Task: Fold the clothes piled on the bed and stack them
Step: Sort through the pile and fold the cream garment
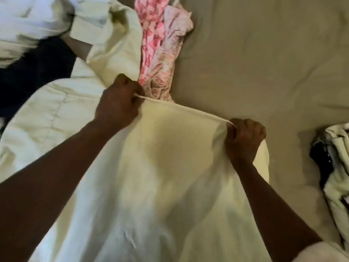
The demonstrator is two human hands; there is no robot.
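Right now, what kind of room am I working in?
Probably a bedroom. The surface is a bed under a taupe sheet, a pink patterned garment lies crumpled on it, and the left hand and right hand grip the edge of a cream cloth.

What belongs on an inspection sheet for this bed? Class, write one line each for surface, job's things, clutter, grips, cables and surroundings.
Surface: bed, taupe sheet, lightly creased.
Job's things: white cloth stretched by its top edge; pink garment crumpled just beyond it; pale pile at left with a dark garment in it; heap at the right edge, cannot tell if folded.
Clutter: nothing seen.
Grips: left hand grips one top corner of the white cloth, right hand the other.
Cables: nothing seen.
Surroundings: nothing seen beyond the bed.
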